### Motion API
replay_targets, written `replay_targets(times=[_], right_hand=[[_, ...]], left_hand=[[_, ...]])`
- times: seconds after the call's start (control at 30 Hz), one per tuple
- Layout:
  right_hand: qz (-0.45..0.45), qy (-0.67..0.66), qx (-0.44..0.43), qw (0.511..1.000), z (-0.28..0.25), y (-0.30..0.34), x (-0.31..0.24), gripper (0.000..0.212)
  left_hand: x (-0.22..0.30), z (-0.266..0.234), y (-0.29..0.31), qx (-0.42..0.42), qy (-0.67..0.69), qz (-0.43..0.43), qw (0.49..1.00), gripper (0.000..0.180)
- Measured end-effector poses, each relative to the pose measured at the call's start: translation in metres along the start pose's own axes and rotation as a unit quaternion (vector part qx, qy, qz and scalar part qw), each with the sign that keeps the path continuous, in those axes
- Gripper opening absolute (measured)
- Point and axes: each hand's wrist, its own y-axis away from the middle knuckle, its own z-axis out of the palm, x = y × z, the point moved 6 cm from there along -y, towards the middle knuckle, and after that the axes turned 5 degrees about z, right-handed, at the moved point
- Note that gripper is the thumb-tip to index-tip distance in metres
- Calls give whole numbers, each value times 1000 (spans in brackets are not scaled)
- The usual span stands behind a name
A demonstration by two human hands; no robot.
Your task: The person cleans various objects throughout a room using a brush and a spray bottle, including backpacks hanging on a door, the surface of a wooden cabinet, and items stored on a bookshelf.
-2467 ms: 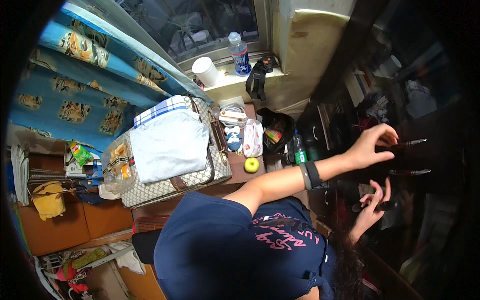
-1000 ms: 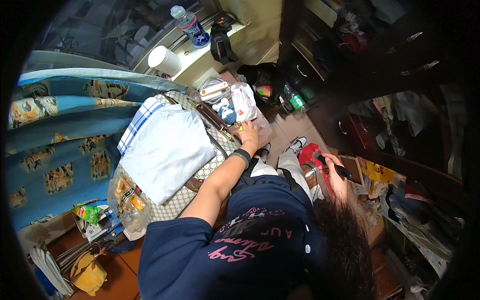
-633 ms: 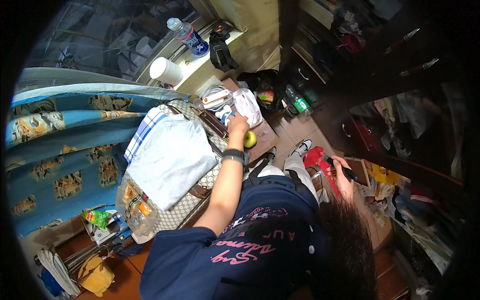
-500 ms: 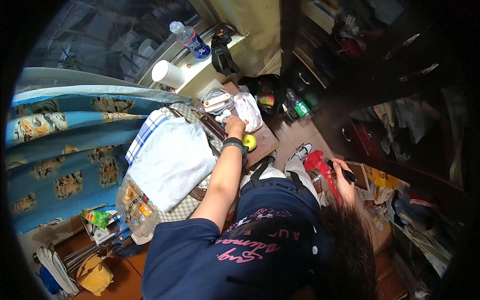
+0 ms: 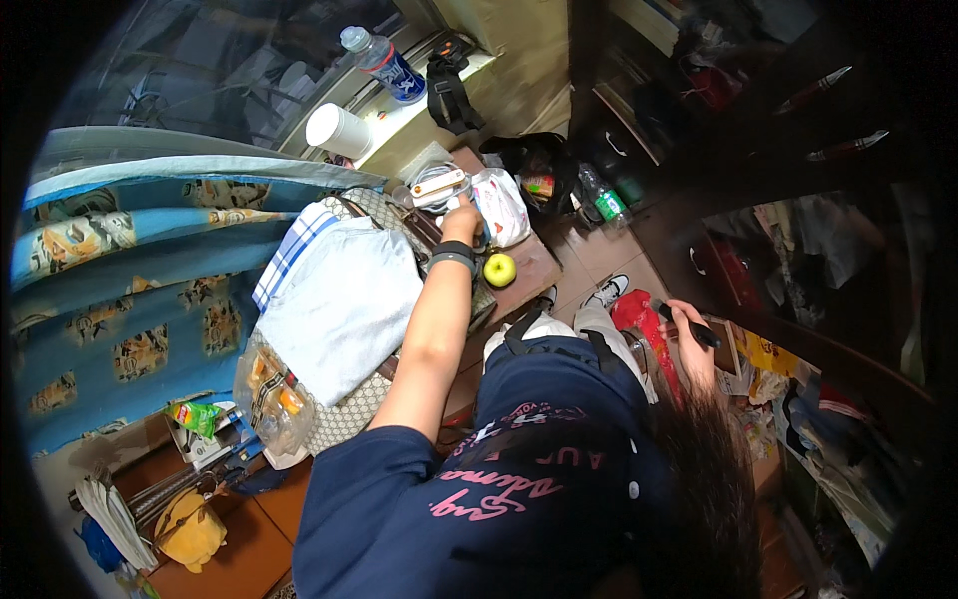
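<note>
My left hand (image 5: pixel 464 215), with a dark watch on its wrist, reaches onto a small wooden table (image 5: pixel 534 270). Its fingers rest between a white plastic bag (image 5: pixel 502 205) and a white bundle of cable (image 5: pixel 437 185); its grip is hidden. A green apple (image 5: pixel 499 270) lies just beside the wrist. My right hand (image 5: pixel 687 339) is low at the right, closed around a slim dark pen-like object (image 5: pixel 689 324), above a red bag (image 5: pixel 644 324) on the floor.
A folded white towel (image 5: pixel 339 299) lies on a patterned bag. On the window ledge stand a water bottle (image 5: pixel 384 65), a white cup (image 5: pixel 337 130) and a black pouch (image 5: pixel 451 90). A green bottle (image 5: pixel 604 205), shoes (image 5: pixel 609 292) and clutter cover the floor beside dark cabinets.
My left hand has moved from the apple up to the white bag and cable bundle. My right hand has stayed low, still holding the dark object.
</note>
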Motion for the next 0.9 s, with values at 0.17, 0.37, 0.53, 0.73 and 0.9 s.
replay_targets(times=[0.17,0.37,0.53,0.73,0.9], right_hand=[[-40,28,-51,997,22,-13,-18,32],[-240,89,-50,965,63,-8,-92,30],[-441,0,-31,897,57,26,-162,83],[-353,-39,156,922,-6,38,-150,63],[-387,-180,211,879,-58,68,-141,43]], left_hand=[[4,-72,79,97,24,35,994,73],[86,-74,233,-113,363,340,860,55],[184,-9,301,-345,405,411,740,45],[256,4,335,-248,210,536,779,42],[351,-43,368,3,176,664,727,30]])
